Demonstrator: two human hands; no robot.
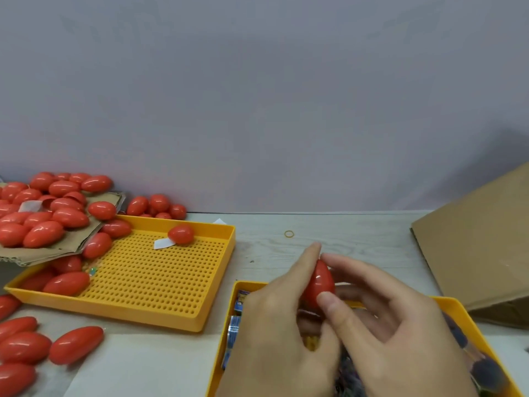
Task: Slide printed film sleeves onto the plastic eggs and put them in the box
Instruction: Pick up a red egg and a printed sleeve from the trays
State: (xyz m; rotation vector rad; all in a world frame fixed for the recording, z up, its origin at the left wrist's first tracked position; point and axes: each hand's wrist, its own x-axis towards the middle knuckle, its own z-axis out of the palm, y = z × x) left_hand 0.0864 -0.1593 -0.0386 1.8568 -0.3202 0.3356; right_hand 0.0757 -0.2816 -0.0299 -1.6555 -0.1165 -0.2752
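A red plastic egg stands pointed end up between both my hands, above a yellow tray near me. My left hand holds the egg from the left, index finger stretched up along its side. My right hand grips it from the right, thumb pressed on its front. Printed film sleeves lie in that tray, mostly hidden by my hands. I cannot tell whether a sleeve is on the egg.
A perforated yellow tray to the left holds several red eggs and a white paper scrap. More eggs pile on cardboard at far left and on the table. A cardboard box stands at right. A rubber band lies on the table.
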